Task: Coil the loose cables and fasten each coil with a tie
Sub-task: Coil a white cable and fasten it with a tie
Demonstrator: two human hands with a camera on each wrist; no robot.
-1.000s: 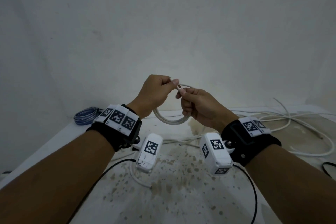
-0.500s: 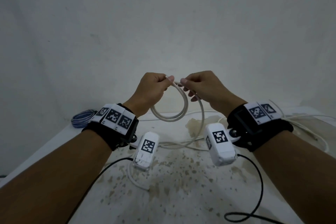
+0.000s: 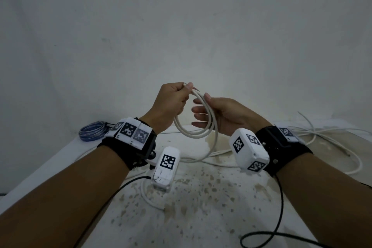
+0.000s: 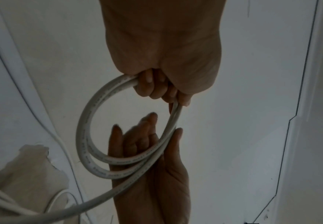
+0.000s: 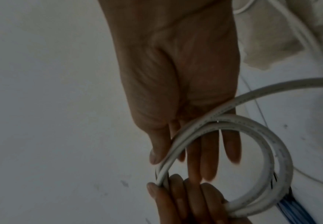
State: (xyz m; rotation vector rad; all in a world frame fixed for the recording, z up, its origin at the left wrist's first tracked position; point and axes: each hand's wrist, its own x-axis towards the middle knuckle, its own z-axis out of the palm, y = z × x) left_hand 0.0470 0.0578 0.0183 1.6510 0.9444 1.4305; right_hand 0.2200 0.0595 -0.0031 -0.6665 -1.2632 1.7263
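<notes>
While the stained white surface (image 3: 201, 197) carries the slack run, the round white cable coil (image 3: 193, 135) hangs above it. Left hand (image 3: 171, 102) grips the coil's top, fingers curled; right hand (image 3: 221, 115) lies flat-fingered, thumb against the strand. Blue coil (image 3: 91, 131) far left.

1. The head view looks forward and down from above both forearms, over the stained white worktop (image 3: 201, 207) toward a pale wall.
2. Each wrist view looks along its palm, very near the fingers.
3. All three share the looped white round cable (image 3: 193, 135) (image 4: 91, 121) (image 5: 252, 136).
</notes>
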